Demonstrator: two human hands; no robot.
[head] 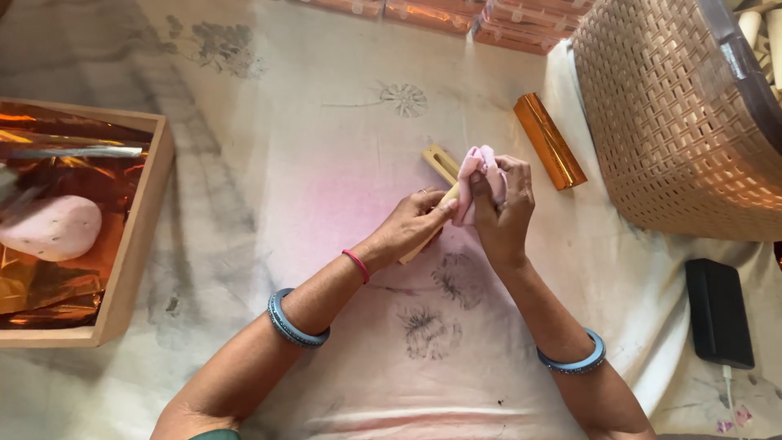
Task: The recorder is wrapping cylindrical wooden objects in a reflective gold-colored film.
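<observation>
both forearms reach up to mid-frame. the left hand [415,222] and right hand [503,208] meet there, fingers curled and pinching.

A small wad of soft pink material [481,175] sits bunched and folded at the upper end of a pale wooden stick [441,163], pinched between the fingers of both hands. The flat, light-coloured stick has a slot cut through its upper end and lies slanted from upper right to lower left above the cloth-covered surface.
</observation>
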